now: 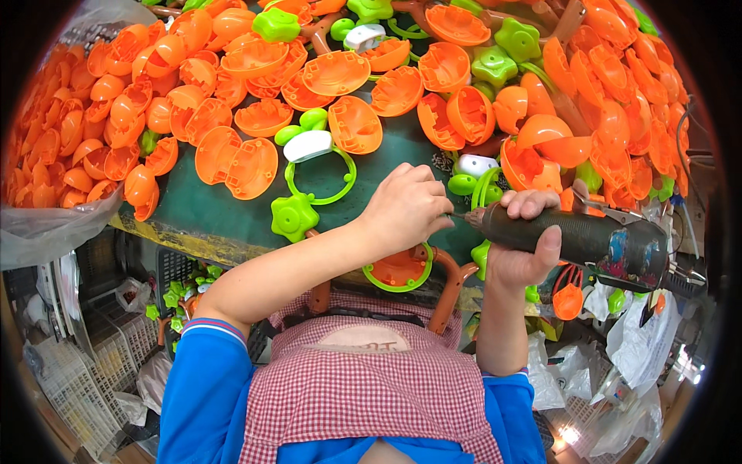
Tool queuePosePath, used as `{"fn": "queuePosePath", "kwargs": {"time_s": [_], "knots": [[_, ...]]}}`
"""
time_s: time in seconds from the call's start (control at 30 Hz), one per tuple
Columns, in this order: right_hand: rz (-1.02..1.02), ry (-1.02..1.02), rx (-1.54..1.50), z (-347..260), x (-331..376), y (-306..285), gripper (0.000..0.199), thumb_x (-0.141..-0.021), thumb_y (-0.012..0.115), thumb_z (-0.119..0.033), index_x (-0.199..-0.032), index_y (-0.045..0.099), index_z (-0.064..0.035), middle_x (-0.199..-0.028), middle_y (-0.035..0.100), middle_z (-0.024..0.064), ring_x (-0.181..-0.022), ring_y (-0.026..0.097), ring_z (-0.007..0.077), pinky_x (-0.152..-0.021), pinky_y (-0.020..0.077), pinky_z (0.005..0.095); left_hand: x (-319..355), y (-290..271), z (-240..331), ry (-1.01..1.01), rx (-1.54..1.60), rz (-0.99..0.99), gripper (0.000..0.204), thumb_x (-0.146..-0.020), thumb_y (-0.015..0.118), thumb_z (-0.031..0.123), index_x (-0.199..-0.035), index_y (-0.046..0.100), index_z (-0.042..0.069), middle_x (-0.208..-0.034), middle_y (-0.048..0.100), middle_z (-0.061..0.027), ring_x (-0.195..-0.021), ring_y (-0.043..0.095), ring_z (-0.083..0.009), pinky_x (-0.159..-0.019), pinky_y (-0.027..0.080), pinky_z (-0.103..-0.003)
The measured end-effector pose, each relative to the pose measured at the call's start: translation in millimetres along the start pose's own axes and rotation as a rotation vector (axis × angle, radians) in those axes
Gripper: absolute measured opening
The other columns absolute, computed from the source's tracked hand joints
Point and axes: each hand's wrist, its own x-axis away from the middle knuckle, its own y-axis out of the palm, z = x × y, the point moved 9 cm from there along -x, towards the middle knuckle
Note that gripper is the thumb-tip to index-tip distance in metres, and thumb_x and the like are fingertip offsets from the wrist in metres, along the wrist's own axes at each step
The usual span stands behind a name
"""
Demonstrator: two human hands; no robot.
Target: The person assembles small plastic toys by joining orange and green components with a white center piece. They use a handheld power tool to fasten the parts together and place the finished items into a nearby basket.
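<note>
My right hand [525, 243] is wrapped round a dark, cylinder-shaped power screwdriver [587, 232], its tip pointing left. Close to that tip, my left hand [410, 207] has its fingers pinched together; whatever lies between them is hidden. Under the left hand, an orange plastic shell half [400, 272] sits within a green ring, beside a brown curved plastic piece [447, 298] at the table's near edge. Another green ring [349, 184] with a white part [308, 145] lies left of my hands. A green star-shaped knob [294, 217] is next to it.
Orange shell halves [209, 116] heap up across the back and left of the green table [185, 209], with more [618, 139] at the right. Green star knobs [518, 40] lie among them. Below the worn yellow edge stand plastic crates [85, 394]; plastic bags [641, 340] hang at lower right.
</note>
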Motion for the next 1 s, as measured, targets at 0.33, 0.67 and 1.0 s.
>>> {"fn": "queuePosePath", "kwargs": {"time_s": [0.33, 0.67, 1.0], "knots": [[0.097, -0.019, 0.017, -9, 1, 7, 0.015, -0.085, 0.063, -0.002, -0.098, 0.056, -0.0029, -0.083, 0.059, 0.0023, -0.072, 0.056, 0.0099, -0.065, 0.0466, 0.0254, -14, -7, 23, 0.21, -0.138, -0.008, 0.015, -0.066, 0.076, 0.013, -0.078, 0.068, 0.008, -0.078, 0.064, -0.0011, -0.08, 0.06, -0.0223, -0.076, 0.046, -0.038], [0.108, -0.061, 0.027, -10, 12, 6, 0.024, -0.081, 0.068, 0.002, -0.101, 0.056, -0.0032, -0.092, 0.058, 0.0017, -0.081, 0.056, 0.0097, -0.074, 0.0462, 0.0251, -13, -11, 37, 0.317, -0.162, -0.02, 0.016, -0.066, 0.075, 0.01, -0.077, 0.064, 0.008, -0.081, 0.063, -0.0006, -0.083, 0.058, -0.0221, -0.08, 0.043, -0.038], [0.298, -0.123, 0.043, -10, 5, 9, 0.042, -0.077, 0.077, -0.009, -0.113, 0.054, -0.0013, -0.094, 0.059, 0.0003, -0.079, 0.055, 0.0095, -0.073, 0.0478, 0.0258, -8, -20, 8, 0.077, -0.137, -0.169, 0.034, -0.074, 0.072, 0.006, -0.106, 0.064, 0.001, -0.112, 0.064, -0.0149, -0.107, 0.057, -0.0346, -0.095, 0.043, -0.043]]}}
